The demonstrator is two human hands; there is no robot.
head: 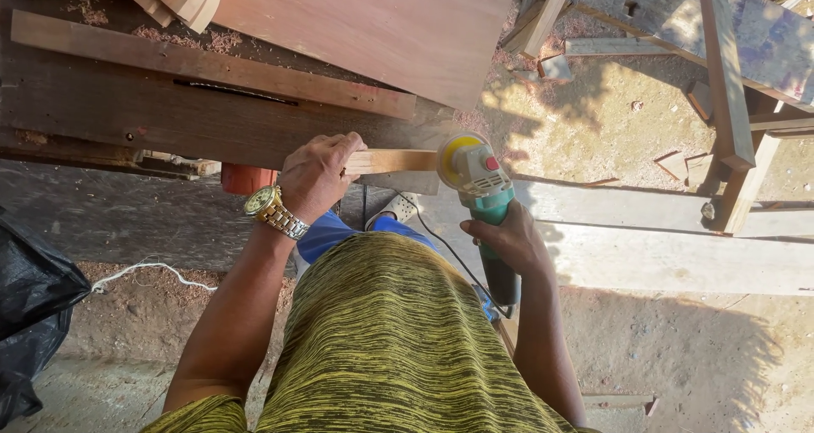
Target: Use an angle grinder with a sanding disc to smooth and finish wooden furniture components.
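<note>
Grinder (pixel 482 197) meets gripped wood strip (pixel 392 161).

Pale, smooth wood strip (pixel 392 161); teal matt plastic grinder (pixel 485 197) with yellow disc; glossy gold metal watch (pixel 273 212); dark, rough, weathered wooden counter (pixel 110 111); sawdust-strewn.
</note>
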